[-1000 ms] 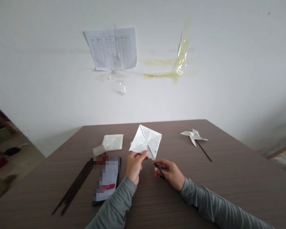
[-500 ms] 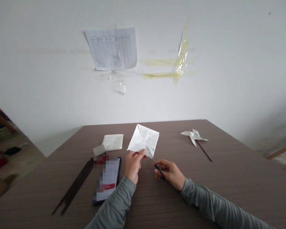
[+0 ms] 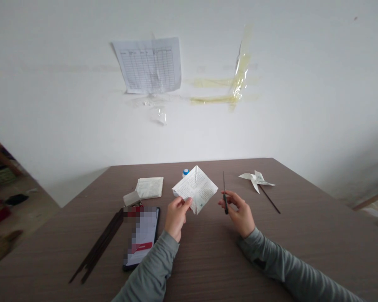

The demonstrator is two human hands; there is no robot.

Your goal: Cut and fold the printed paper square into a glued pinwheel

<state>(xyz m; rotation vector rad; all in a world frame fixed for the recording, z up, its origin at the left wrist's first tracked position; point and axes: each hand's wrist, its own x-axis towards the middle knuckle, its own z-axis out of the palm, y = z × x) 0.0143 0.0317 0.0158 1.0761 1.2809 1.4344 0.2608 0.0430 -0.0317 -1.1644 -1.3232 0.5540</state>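
My left hand (image 3: 177,218) pinches a square sheet of printed paper (image 3: 197,186) near its lower left edge, thumb on top. The sheet is turned corner-up, with slits or creases running in from its top and bottom corners. To its right, my right hand (image 3: 237,212) grips a pair of scissors (image 3: 225,199) by dark handles. The scissors point upward, apart from the paper, and their blades look closed. Behind the sheet, a bottle with a blue and white cap (image 3: 185,172) is partly hidden.
A paper pinwheel (image 3: 256,180) on a dark stick lies at the right. On the left are a stack of folded paper (image 3: 149,187), a small open box (image 3: 131,198), several dark sticks (image 3: 97,245) and a phone (image 3: 143,237). The wall (image 3: 189,138) rises behind the table.
The scissors have come out of the paper's lower edge and moved right and up with my right hand. The sheet has turned clockwise, uncovering the blue and white cap behind it.
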